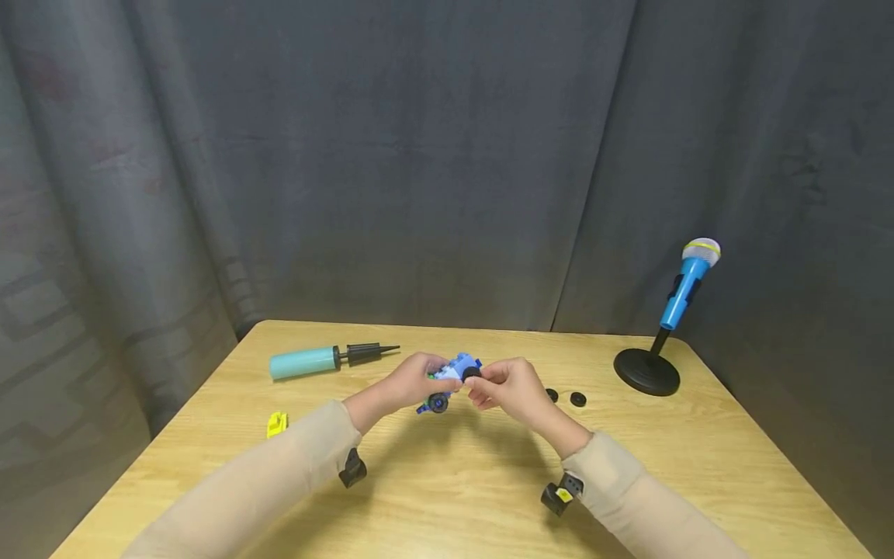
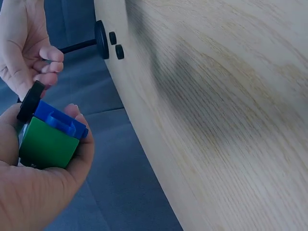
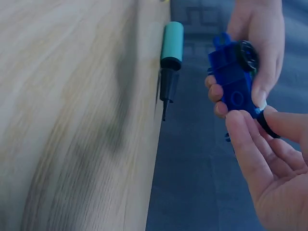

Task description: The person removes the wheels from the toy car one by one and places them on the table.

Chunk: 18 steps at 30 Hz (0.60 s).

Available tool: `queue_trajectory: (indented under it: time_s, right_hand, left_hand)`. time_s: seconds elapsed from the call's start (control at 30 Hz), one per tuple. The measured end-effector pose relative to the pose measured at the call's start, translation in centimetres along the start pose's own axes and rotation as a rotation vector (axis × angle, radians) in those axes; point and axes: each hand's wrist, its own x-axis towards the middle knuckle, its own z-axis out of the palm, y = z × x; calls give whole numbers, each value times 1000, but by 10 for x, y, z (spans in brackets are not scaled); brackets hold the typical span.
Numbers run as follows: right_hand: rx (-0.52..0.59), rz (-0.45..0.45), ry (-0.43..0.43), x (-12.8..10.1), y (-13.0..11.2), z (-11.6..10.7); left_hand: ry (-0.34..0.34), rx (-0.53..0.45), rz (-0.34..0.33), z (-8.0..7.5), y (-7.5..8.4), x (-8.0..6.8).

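Above the middle of the table, my left hand (image 1: 414,380) grips a blue toy car (image 1: 461,363) between thumb and fingers. A green block (image 2: 48,143) on the car faces the left wrist camera, while its blue underside (image 3: 232,79) shows in the right wrist view. My right hand (image 1: 515,394) pinches a black wheel (image 1: 472,373) against the car's side; whether it is seated cannot be told. Another black wheel (image 3: 248,55) is on the same side at the car's other end. Two loose black wheels (image 1: 578,399) lie on the table beyond my right hand.
A teal hand pump (image 1: 304,362) lies at the table's back left. Nearer, a small yellow toy piece (image 1: 276,424) sits by my left forearm. A blue toy microphone (image 1: 684,291) leans on its round black stand (image 1: 646,373) at the back right. Grey curtains (image 1: 405,171) hang behind.
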Motion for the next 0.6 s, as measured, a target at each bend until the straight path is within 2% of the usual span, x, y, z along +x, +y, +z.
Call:
queue_trajectory:
  time_s: [0.13, 0.27, 0.37, 0.6]
  right_hand:
    - [37, -25, -111, 0, 1, -7]
    - [97, -26, -189, 1, 4, -16]
    - [127, -4, -183, 3, 7, -23]
    - [134, 90, -93, 7, 15, -42]
  left_hand:
    - [5, -17, -17, -1, -3, -1]
    - [40, -11, -55, -3, -6, -1]
    - [60, -9, -79, -4, -7, -2]
    - [72, -25, -93, -4, -7, -3]
